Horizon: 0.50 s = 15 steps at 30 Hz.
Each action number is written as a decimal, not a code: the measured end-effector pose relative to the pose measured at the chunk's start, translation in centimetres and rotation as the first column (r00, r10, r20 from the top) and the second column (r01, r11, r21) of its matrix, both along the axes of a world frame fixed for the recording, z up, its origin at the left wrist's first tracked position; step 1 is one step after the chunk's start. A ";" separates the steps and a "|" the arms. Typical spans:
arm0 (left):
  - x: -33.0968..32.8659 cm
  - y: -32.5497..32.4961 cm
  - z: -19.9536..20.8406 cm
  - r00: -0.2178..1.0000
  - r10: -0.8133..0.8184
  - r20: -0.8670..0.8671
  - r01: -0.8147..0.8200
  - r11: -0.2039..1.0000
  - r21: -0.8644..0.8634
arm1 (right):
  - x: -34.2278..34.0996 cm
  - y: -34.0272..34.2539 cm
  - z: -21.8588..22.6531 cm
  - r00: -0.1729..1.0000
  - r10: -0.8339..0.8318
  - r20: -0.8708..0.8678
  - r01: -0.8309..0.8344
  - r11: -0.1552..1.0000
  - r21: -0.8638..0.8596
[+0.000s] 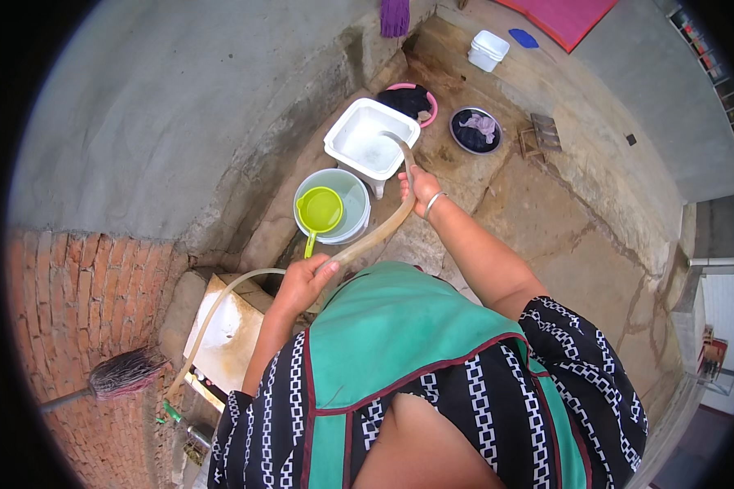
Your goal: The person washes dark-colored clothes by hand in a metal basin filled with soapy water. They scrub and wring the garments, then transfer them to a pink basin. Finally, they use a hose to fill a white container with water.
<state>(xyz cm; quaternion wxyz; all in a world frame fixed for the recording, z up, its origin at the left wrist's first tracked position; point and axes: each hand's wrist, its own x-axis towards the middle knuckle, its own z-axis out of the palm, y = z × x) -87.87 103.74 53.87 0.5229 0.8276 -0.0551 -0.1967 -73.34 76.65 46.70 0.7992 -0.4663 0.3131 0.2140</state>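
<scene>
A pale, translucent hose (377, 234) runs between my two hands. My right hand (421, 189) is closed round it near its outlet end, which bends over the rim of a white rectangular basin (345, 153). Some water shows in the basin's bottom. My left hand (306, 283) grips the hose lower down, close to my apron. Just beyond that hand, a white bucket (355, 186) stands with a yellow-green dipper (320, 210) resting in its mouth, the dipper's handle pointing toward me.
Beyond the basin sit a pink tub (432, 108) with dark cloth and a metal bowl (475, 152) of wet clothes. A small stool (541, 137) is at the right. A mop (126, 375) leans near the brick wall (81, 301). A white container (488, 51) stands far back.
</scene>
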 end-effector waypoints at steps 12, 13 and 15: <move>0.1 0.2 0.3 1.000 0.009 -0.030 -0.010 1.000 -0.022 | 0.3 0.6 0.2 1.000 -0.029 0.011 0.029 0.999 -0.031; 0.1 0.3 0.2 0.999 0.010 -0.031 -0.011 1.000 -0.019 | 0.3 0.6 0.1 1.000 -0.013 0.007 0.013 0.999 -0.040; 0.1 0.4 0.1 0.999 0.013 -0.033 -0.013 1.000 -0.012 | 0.3 0.7 -0.2 1.000 0.001 -0.001 -0.001 0.999 -0.042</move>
